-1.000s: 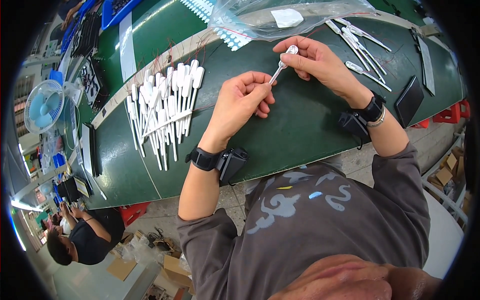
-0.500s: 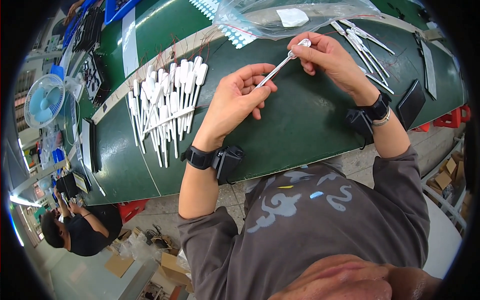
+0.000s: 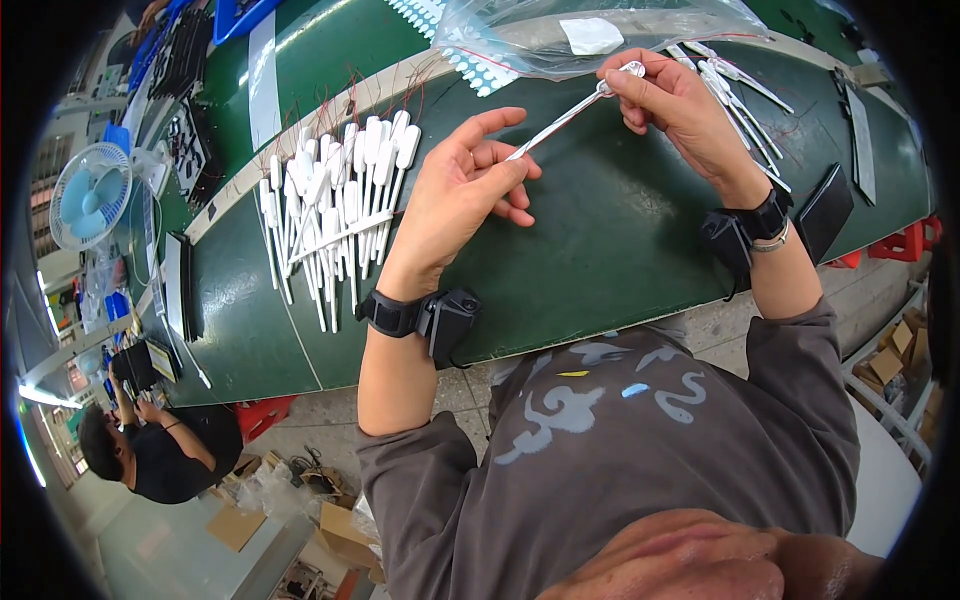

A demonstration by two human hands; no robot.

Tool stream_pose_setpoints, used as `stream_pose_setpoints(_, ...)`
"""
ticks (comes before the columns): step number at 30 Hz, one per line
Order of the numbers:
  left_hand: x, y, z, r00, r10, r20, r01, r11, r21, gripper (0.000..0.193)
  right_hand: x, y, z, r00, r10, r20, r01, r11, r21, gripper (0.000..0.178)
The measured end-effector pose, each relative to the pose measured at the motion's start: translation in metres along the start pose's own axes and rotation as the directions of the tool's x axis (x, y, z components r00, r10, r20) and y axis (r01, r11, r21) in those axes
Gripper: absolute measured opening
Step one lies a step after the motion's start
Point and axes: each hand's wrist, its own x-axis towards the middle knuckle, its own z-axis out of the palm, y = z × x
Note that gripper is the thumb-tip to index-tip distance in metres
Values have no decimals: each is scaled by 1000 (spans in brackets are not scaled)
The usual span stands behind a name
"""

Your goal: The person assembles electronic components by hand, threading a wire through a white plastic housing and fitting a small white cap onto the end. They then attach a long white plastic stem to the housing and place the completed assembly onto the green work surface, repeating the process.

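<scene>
A slim white plastic stick with a wider flat end [image 3: 558, 128] stretches slantwise between my hands above the green table [image 3: 600, 250]; a thin red wire runs along it. My left hand [image 3: 450, 190] pinches its lower, narrow end between thumb and fingers, the index finger lifted away. At the upper, wide end, the thumb and fingers of my right hand [image 3: 685, 115] are closed on it. Left of my left hand lies a dense pile of similar white sticks [image 3: 350, 205] with red wires. A smaller group of them [image 3: 742, 110] lies beyond my right hand.
Behind my hands, a clear plastic bag [image 3: 520, 30] lies near a sheet with white dots [image 3: 440, 35]. A dark flat device [image 3: 826, 212] rests at the right table edge. Far left are a fan [image 3: 90, 196] and, below it, another person [image 3: 185, 455] at work.
Both hands still hold the white stick. My right hand has moved slightly up and right with the wide end; the left index finger has lifted off and more of the stick shows.
</scene>
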Motion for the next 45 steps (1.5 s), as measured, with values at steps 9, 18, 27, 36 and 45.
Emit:
stream_pose_setpoints(9,1,2,-7,1000,4,12,-4,1000,27,41,-1,-1,-1,1000,-14,15,14,1000,2,27)
stream_pose_setpoints(18,-1,3,-10,997,-30,68,25,996,80,31,-3,-6,4,1000,14,27,-14,1000,-14,24)
stream_pose_setpoints(27,0,-2,-8,990,-99,101,77,975,208,29,-2,1,4,999,25,37,-23,999,-49,24)
stream_pose_setpoints(36,-2,-7,-5,995,-30,95,-12,910,415,31,-2,2,5,996,31,84,-24,996,-85,24)
stream_pose_setpoints(45,9,-7,23,992,119,34,-118,836,536,36,-4,5,13,985,65,160,-53,995,-80,23)
